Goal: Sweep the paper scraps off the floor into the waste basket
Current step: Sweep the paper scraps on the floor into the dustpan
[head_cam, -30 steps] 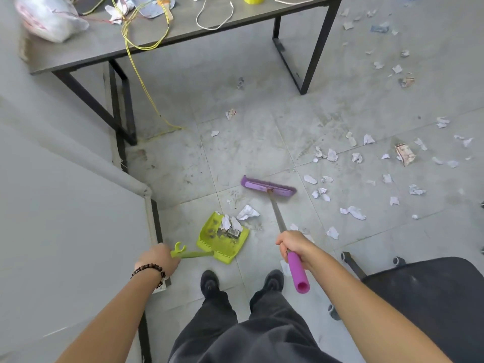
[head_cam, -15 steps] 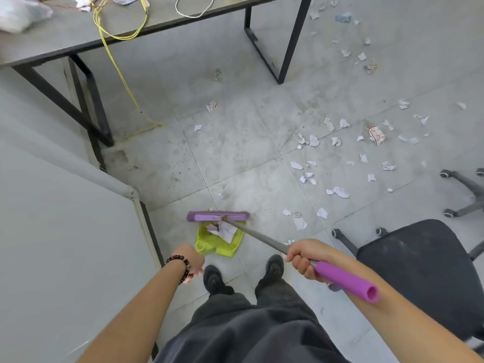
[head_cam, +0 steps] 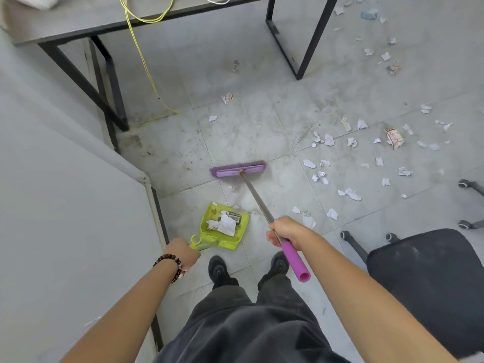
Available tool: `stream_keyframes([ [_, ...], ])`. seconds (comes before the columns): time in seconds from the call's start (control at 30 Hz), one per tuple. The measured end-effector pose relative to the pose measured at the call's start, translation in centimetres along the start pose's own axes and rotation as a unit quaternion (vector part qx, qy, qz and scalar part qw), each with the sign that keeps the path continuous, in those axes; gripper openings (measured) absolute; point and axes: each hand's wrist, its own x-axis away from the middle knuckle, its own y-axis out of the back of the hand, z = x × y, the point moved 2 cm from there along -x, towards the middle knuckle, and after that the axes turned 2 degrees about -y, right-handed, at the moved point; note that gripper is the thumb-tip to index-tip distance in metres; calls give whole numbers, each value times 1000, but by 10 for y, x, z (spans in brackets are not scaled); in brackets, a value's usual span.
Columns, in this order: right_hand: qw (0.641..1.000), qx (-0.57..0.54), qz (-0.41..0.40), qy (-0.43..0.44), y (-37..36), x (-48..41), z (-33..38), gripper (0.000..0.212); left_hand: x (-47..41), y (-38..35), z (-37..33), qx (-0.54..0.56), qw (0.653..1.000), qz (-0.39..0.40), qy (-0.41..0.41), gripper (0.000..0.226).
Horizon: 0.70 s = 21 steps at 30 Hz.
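Note:
A lime-green dustpan [head_cam: 237, 242] lies on the tiled floor in front of my shoes, holding several white paper scraps [head_cam: 225, 223]. My left hand [head_cam: 182, 254] grips its handle. My right hand [head_cam: 286, 231] grips the metal shaft of a purple broom just above its purple grip. The broom head [head_cam: 237, 169] sits on the floor a short way beyond the dustpan. Several loose paper scraps [head_cam: 351, 193] are scattered over the tiles to the right. No waste basket is in view.
A grey desk [head_cam: 110, 22] with black legs stands at the back, a yellow cable [head_cam: 146, 64] hanging from it to the floor. A grey partition panel [head_cam: 65, 205] fills the left. A black office chair [head_cam: 429, 279] with castors stands at the right.
The broom head has swung away from the dustpan's mouth to the floor farther out. More paper now lies inside the dustpan. My left hand keeps hold of the handle.

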Motion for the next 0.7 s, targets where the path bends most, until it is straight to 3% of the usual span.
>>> stream_keyframes([
  [0.1, 993, 113, -26, -31, 0, -16, -16, 17, 8, -20, -16, -13, 1000, 2, -12, 23],
  [0.23, 966, 250, 9, -59, 5, 1, -68, 13, 11, -26, -37, -57, 998, 2, -19, 28],
  [0.3, 956, 283, 11, -78, 15, 14, -92, 26, 10, -19, -41, -59, 998, 2, -21, 30],
  [0.37, 957, 274, 18, -92, 24, 29, -107, 34, 9, -12, -42, -68, 997, -3, -21, 31],
  [0.43, 961, 254, 29, -108, 34, 45, -111, 27, 11, -8, -40, -77, 997, -6, -21, 28],
  [0.5, 973, 183, 36, -137, 47, 55, -113, 21, 14, -7, -41, -87, 996, -3, -29, 28],
  [0.7, 988, 5, 13, -156, 62, 75, -126, 34, 18, -6, -43, -146, 986, 9, -76, 27],
])
